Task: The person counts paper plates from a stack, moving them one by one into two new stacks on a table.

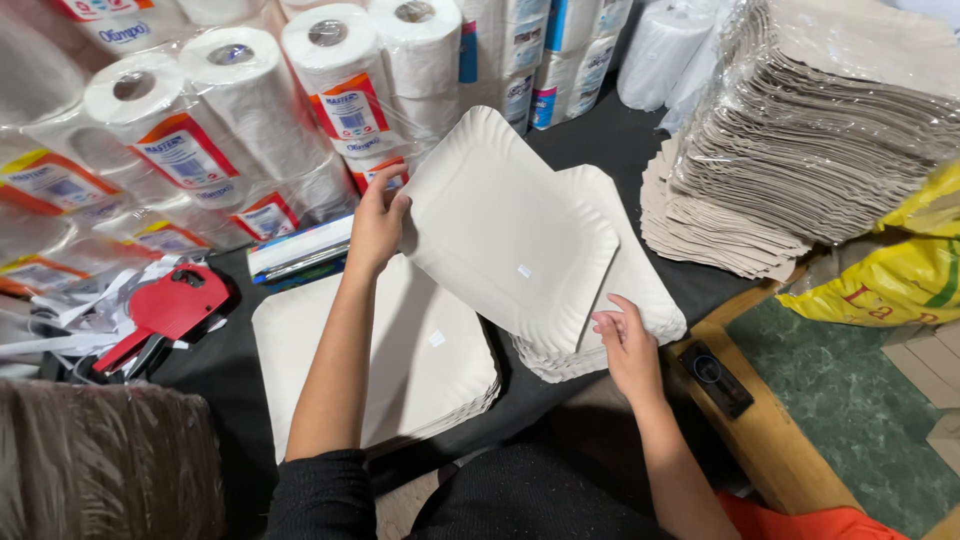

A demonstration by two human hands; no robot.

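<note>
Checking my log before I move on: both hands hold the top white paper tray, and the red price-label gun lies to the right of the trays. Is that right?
Not quite. The head view shows the red price-label gun to the left of the trays, beside the wrapped paper rolls. The rest stands: the left hand and right hand both hold the top white paper tray.

left hand [378, 225] pinches tray [505, 235] corner | right hand [627, 340] at tray stack [625, 275] | red labeller [165, 312] left

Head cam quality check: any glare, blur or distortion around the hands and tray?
Head view: even, soft light; left hand, right hand and the held tray are sharp; glare on the plastic-wrapped paper rolls; wide-angle stretch at the edges; bottom-left wrapped stack looks soft.
</note>
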